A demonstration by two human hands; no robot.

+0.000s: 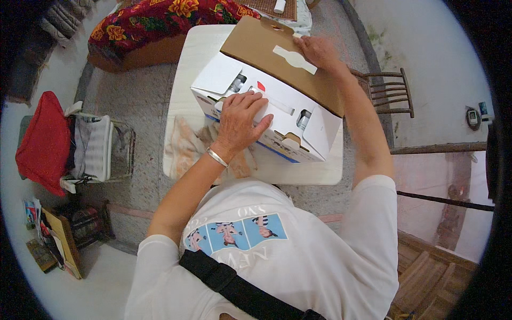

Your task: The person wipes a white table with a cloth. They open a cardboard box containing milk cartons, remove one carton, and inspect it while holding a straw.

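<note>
A white cardboard carton (314,146) stands on the pale table (186,69), its top partly unfolded. The large far flap (256,42) is raised and shows its brown inner side with a white patch. My right hand (320,53) has its fingers curled over the far edge of that flap. Fingers spread, my left hand (240,122) lies on the carton's top, beside the white carrying handle (280,104). Silvery round tops (304,119) show through gaps at both ends; what they belong to is hidden. Against the near side lies a crumpled beige and orange cloth (184,140).
At the left is a white slatted chair (97,146) with a red cloth (45,144) on it. A red floral cover (149,26) drapes furniture beyond the table. To the right stands a wooden chair (392,96) near the wall. Boards (64,240) lean at lower left.
</note>
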